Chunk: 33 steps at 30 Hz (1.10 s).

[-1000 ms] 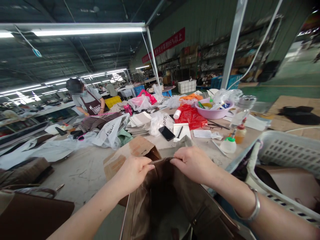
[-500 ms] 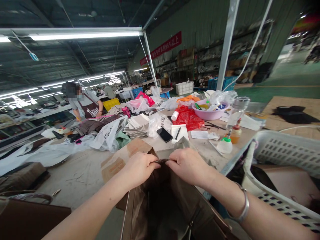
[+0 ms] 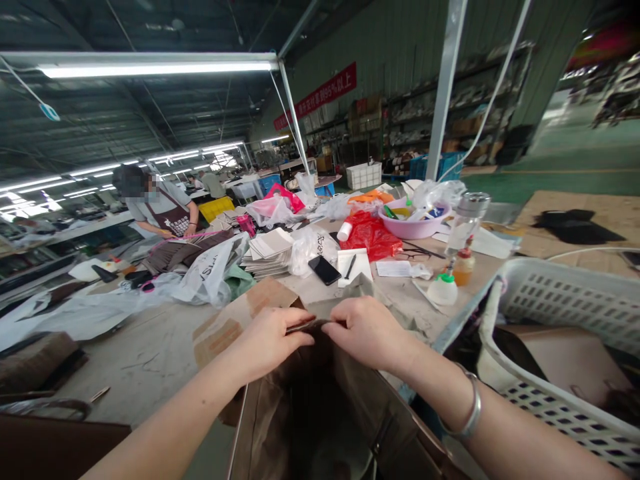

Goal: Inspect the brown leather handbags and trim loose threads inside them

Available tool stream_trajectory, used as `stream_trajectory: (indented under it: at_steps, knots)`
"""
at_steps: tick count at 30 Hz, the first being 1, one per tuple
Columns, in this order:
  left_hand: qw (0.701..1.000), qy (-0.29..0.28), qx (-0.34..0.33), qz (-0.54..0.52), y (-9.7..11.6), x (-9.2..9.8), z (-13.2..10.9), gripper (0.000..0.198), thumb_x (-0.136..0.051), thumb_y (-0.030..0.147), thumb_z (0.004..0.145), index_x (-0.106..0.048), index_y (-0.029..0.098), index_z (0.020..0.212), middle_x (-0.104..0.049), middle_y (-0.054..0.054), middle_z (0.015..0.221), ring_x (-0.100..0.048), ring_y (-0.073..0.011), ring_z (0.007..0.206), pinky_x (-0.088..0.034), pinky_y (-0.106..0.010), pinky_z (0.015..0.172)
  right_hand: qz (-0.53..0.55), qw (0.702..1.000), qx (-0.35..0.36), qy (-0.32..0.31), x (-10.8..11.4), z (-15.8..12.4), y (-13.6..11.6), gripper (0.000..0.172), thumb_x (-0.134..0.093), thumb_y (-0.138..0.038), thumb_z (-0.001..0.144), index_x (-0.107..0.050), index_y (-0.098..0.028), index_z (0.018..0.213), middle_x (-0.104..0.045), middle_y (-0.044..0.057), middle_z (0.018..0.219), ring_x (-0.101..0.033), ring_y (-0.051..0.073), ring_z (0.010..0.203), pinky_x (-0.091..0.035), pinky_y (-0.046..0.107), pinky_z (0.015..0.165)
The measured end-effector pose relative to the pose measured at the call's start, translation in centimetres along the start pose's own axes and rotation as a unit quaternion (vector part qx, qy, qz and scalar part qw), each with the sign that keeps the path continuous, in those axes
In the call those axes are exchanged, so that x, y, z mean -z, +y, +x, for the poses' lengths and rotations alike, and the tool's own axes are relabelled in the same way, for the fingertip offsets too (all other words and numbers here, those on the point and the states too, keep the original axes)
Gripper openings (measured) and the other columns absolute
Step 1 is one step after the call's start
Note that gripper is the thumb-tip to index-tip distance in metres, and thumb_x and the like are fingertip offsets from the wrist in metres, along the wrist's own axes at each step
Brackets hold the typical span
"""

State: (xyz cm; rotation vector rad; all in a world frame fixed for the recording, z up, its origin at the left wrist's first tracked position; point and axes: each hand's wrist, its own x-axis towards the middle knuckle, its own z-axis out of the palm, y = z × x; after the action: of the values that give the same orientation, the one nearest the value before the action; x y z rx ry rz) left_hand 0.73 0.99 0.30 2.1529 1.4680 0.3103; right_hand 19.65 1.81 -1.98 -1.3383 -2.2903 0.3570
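Observation:
A dark brown leather bag [image 3: 280,427] stands open right below me, its mouth facing up. My left hand [image 3: 267,341] pinches the far rim of the bag from the left. My right hand [image 3: 367,331], with a silver bangle on the wrist, pinches the same rim from the right. The fingertips of both hands almost meet at the middle of the rim. A piece of brown cardboard [image 3: 235,320] lies on the worktable [image 3: 150,347] just behind the bag.
A white slotted basket [image 3: 560,313] holding brown pieces sits at my right. Beyond the hands lie a black phone [image 3: 325,270], a notepad with a pen [image 3: 354,265], glue bottles [image 3: 443,288], a red plastic bag [image 3: 373,235] and a pink bowl [image 3: 413,227]. A person in an apron [image 3: 160,210] works at far left.
My two hands have slid toward each other along the bag's rim, narrowing the gap between them. The view has shifted slightly to the right.

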Motion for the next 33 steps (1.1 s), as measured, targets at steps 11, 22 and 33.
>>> stream_trajectory:
  at_steps: [11,22,33]
  knots:
    - [0.997,-0.004,-0.014,0.07,0.3,0.4,-0.1,0.026,-0.048,0.034,0.082,-0.071,0.022,0.085,-0.07,0.0,0.078,-0.059,-0.015,0.072,-0.04,-0.021,0.064,0.165,0.985,-0.034,-0.038,-0.7,-0.2,1.1,0.035,-0.061,-0.052,0.072,-0.066,-0.018,0.063,-0.054,-0.003,0.052,-0.045,0.009,0.051,-0.027,0.021,0.046]
    - [0.99,0.026,-0.003,0.137,-0.1,-0.2,-0.1,0.025,-0.045,0.034,0.085,-0.068,0.024,0.086,-0.068,-0.002,0.08,-0.06,-0.0177,0.077,-0.039,-0.025,0.067,0.133,0.98,-0.138,0.045,-2.9,0.1,9.8,0.047,-0.054,-0.04,0.081,-0.056,-0.014,0.121,-0.063,0.007,0.094,-0.059,0.016,0.076,-0.046,0.029,0.074]
    - [0.997,-0.03,-0.041,0.057,-0.5,0.1,0.4,0.024,-0.05,0.035,0.083,-0.071,0.028,0.092,-0.071,0.002,0.083,-0.062,-0.0139,0.075,-0.041,-0.021,0.072,-0.105,0.991,-0.075,-0.031,-10.3,-0.5,12.2,0.058,-0.068,-0.026,0.071,-0.052,-0.024,0.127,-0.047,0.013,0.128,-0.045,0.03,0.114,-0.038,0.038,0.091]
